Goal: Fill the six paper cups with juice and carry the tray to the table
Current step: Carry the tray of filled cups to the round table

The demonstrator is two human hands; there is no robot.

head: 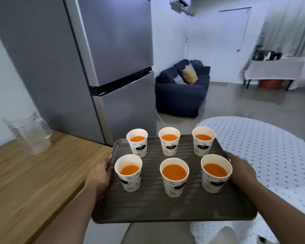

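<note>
A dark brown ribbed tray [148,206] hangs in the air in front of me, between a wooden counter and a round table. My left hand [99,175] grips its left rim and my right hand [241,170] grips its right rim. Several white printed paper cups stand upright on it in two rows of three, each holding orange juice; the front middle cup [174,176] is the fullest, and the back left cup [137,142] sits near the far rim. The round table [264,148], under a white dotted cloth, lies to the right, partly beneath the tray's right edge.
A wooden counter [30,182] at the left carries an empty clear measuring jug [31,133]. A tall grey fridge [95,59] stands behind it. Farther off are a dark blue sofa [181,92] and a cloth-covered side table [275,69], with grey floor between.
</note>
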